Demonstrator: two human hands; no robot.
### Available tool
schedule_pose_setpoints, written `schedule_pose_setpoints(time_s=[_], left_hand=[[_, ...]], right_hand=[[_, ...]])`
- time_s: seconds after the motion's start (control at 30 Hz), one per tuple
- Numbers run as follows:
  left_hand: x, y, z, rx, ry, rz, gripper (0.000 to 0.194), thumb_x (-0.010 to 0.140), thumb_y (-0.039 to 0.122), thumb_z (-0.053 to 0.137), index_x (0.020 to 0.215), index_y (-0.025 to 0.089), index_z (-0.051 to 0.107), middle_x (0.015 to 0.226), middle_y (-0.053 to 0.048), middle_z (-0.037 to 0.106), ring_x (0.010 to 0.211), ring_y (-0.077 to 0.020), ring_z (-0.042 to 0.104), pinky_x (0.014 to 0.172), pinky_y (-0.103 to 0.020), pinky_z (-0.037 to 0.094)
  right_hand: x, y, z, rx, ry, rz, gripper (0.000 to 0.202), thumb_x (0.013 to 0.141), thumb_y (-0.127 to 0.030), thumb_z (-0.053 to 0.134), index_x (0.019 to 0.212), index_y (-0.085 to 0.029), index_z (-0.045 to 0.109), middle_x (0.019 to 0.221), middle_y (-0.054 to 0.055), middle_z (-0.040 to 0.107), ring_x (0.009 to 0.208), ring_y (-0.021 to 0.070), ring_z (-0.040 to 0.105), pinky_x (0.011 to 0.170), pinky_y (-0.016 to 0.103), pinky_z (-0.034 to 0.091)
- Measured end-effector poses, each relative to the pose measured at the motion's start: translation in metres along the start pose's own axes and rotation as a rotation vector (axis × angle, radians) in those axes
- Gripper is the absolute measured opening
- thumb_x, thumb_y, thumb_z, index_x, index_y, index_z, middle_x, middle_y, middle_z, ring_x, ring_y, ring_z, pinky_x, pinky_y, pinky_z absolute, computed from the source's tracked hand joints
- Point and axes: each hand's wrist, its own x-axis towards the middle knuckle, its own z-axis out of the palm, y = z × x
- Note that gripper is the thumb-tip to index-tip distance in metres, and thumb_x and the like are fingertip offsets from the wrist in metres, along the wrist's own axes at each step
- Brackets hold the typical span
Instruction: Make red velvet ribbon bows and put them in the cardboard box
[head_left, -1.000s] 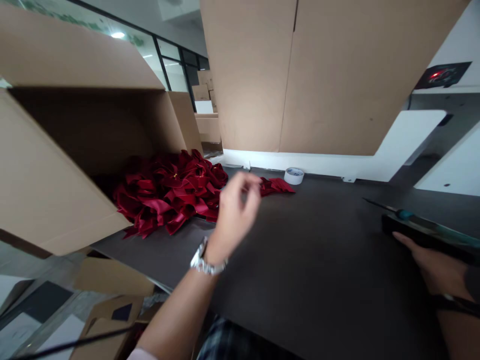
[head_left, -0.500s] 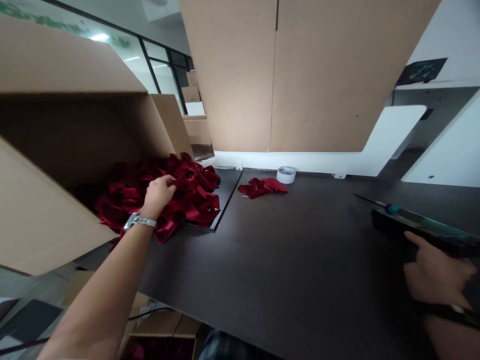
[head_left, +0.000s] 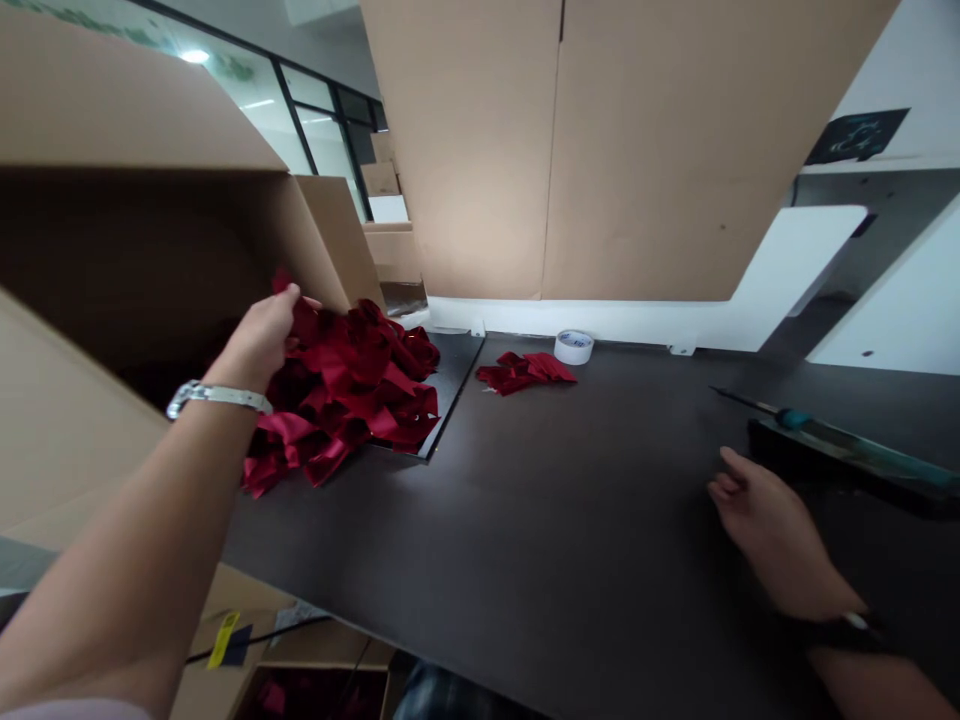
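Observation:
My left hand (head_left: 262, 335) is closed at the mouth of the large cardboard box (head_left: 334, 235), pinching a piece of dark red satin fabric (head_left: 306, 322). Below and beside it lies a heap of the same red fabric pieces (head_left: 367, 375), spilling from the box onto the dark table. My right hand (head_left: 776, 540) hovers over the table at the right with its fingers curled in; nothing shows in them. Just beyond it, a thin-tipped tool with a teal handle (head_left: 795, 420), like a soldering iron, rests on a long black holder (head_left: 795, 455).
A small red fabric bundle (head_left: 525, 372) lies at the back of the table (head_left: 525, 540), beside a white tape roll (head_left: 574, 347). A tall cardboard sheet (head_left: 637, 150) stands behind. Below the front edge is an open box (head_left: 247, 690) with red fabric.
My left hand has moved left and up toward the box, lifting a fabric piece from the heap. My right hand has come away from the black holder, moving left.

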Motion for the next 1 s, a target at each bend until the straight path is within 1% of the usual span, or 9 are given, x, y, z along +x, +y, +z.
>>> schedule_pose_setpoints(time_s=[0.1,0.17,0.23,0.4,0.53,0.63,0.73,0.87,1.0], left_hand=[[0.009,0.019,-0.005,-0.061,0.108,-0.039,0.044,0.102,0.027,0.026,0.078,0.007,0.057,0.054,0.002,0.042,0.053,-0.0093,0.04,0.051,-0.021,0.039],[0.008,0.034,-0.008,-0.164,0.203,0.05,0.047,0.103,0.026,0.017,0.082,0.008,0.054,0.062,0.001,0.046,0.058,-0.0083,0.044,0.056,-0.021,0.045],[-0.001,0.049,-0.008,-0.295,0.193,0.177,0.047,0.103,0.026,0.014,0.082,0.009,0.052,0.072,0.0,0.051,0.064,-0.008,0.049,0.063,-0.026,0.052],[-0.048,0.076,0.0,-0.581,-0.145,0.418,0.045,0.103,0.023,0.018,0.07,0.011,0.046,0.079,-0.003,0.055,0.075,-0.0101,0.057,0.075,-0.038,0.054],[-0.084,0.096,0.011,-0.83,-0.401,0.524,0.059,0.102,0.029,0.015,0.054,0.016,0.046,0.055,0.0,0.042,0.056,-0.0097,0.046,0.066,-0.028,0.05],[-0.111,0.105,0.021,-0.939,-0.674,0.482,0.069,0.101,0.03,0.006,0.047,0.017,0.046,0.045,0.001,0.029,0.047,-0.0107,0.033,0.057,-0.024,0.044],[-0.143,0.098,0.036,-0.982,-0.94,0.405,0.067,0.101,0.036,0.01,0.045,0.018,0.043,0.043,0.003,0.025,0.045,-0.0108,0.031,0.052,-0.023,0.041],[-0.197,0.073,0.063,-0.769,-1.299,0.471,0.051,0.098,0.039,0.034,0.051,0.019,0.041,0.048,0.003,0.035,0.05,-0.0106,0.038,0.052,-0.023,0.038],[-0.25,0.05,0.088,-0.54,-1.634,0.892,0.034,0.083,0.02,0.057,0.053,0.02,0.042,0.05,0.003,0.046,0.051,-0.0103,0.042,0.054,-0.024,0.038]], right_hand=[[-0.016,-0.004,0.017,0.031,-0.07,0.148,0.044,0.038,-0.028,0.079,0.053,-0.02,0.039,0.05,-0.008,0.037,0.045,0.0049,0.034,0.038,0.016,0.031],[-0.025,-0.006,0.024,-0.019,-0.189,0.191,0.047,0.038,-0.03,0.083,0.055,-0.019,0.041,0.05,-0.008,0.039,0.046,0.0049,0.036,0.04,0.016,0.032],[-0.033,-0.005,0.029,-0.089,-0.313,0.183,0.048,0.042,-0.038,0.085,0.058,-0.019,0.043,0.05,-0.007,0.041,0.046,0.0059,0.038,0.041,0.017,0.033],[-0.048,0.003,0.039,-0.276,-0.591,0.03,0.045,0.062,-0.056,0.076,0.07,-0.019,0.051,0.056,-0.004,0.05,0.049,0.0084,0.044,0.045,0.02,0.036],[-0.058,0.001,0.045,-0.386,-0.751,-0.049,0.043,0.073,-0.06,0.067,0.074,-0.018,0.054,0.062,-0.002,0.052,0.052,0.0094,0.047,0.049,0.023,0.039],[-0.064,-0.003,0.046,-0.392,-0.82,-0.125,0.042,0.078,-0.06,0.061,0.082,-0.018,0.06,0.071,0.002,0.058,0.059,0.0119,0.052,0.057,0.026,0.044],[-0.07,-0.001,0.047,-0.355,-0.893,-0.176,0.043,0.082,-0.059,0.058,0.098,-0.02,0.065,0.088,0.007,0.064,0.07,0.0147,0.057,0.069,0.031,0.047],[-0.078,0.008,0.048,-0.153,-0.978,0.023,0.057,0.083,-0.068,0.049,0.118,-0.025,0.059,0.097,0.007,0.067,0.075,0.0177,0.061,0.072,0.034,0.049],[-0.084,0.009,0.048,-0.166,-0.937,0.249,0.063,0.082,-0.071,0.047,0.125,-0.025,0.054,0.112,0.01,0.065,0.103,0.0245,0.061,0.092,0.042,0.046]])
